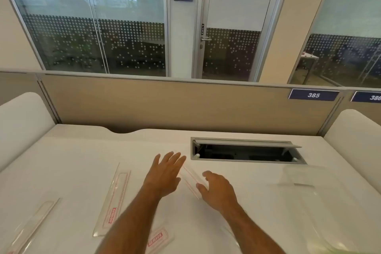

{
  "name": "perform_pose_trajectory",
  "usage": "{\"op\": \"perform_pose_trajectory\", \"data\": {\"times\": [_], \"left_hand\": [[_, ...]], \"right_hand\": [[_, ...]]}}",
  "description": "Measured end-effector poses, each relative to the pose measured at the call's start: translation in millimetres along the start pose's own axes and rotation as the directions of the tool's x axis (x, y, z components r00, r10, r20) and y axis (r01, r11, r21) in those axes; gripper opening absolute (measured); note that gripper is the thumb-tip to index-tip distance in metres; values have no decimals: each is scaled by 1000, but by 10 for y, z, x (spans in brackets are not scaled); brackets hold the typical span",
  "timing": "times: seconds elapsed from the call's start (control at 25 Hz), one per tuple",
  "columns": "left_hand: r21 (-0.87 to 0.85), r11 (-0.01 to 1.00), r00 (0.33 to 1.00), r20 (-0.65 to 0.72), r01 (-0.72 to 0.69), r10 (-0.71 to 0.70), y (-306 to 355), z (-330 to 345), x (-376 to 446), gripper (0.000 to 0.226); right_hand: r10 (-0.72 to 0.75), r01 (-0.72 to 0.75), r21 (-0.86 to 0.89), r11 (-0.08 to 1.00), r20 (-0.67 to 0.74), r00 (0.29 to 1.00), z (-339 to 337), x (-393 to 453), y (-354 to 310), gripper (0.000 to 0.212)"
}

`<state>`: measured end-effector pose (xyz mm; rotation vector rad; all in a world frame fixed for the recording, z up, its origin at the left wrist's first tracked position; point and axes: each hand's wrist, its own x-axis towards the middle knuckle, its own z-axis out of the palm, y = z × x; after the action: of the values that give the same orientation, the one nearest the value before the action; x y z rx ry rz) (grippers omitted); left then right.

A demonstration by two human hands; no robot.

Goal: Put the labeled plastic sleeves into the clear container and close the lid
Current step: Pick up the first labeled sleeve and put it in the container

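Blurring clear container, rt edge.

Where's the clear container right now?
Head view, right side of the desk: the container sits just below the open cable hatch, right of the right hand.

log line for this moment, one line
stage: reaching | left hand: open beside sleeve | right hand: open at sleeve | container: right, no sleeves visible inside
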<state>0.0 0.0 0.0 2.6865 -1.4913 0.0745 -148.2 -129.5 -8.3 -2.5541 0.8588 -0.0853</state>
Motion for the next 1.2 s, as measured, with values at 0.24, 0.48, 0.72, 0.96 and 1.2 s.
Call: {"op": "perform_pose_trajectory", "data": {"times": [0.24,0.48,0.72,0.96,1.2], "left_hand": [[109,990,995,60,-89,82,95,114,397,55],[152,985,996,44,-82,76,220,159,367,31],[34,995,988,-121,-96,100,260,-25,190,28],[21,993,943,-313,-116,117,376,-408,-109,26],[-103,973,837,-534,-206,121,506,-579,-452,33]], "right_hand": [[42,-40,-65,997,31,999,139,244,53,42],[-74,53,-160,986,-130,989,72,222,241,29],[-155,153,-30,988,-306,939,-90,86,322,28],[-29,214,441,872,-389,921,-294,-124,267,52],[21,57,707,705,-102,995,-332,-412,319,93]]}}
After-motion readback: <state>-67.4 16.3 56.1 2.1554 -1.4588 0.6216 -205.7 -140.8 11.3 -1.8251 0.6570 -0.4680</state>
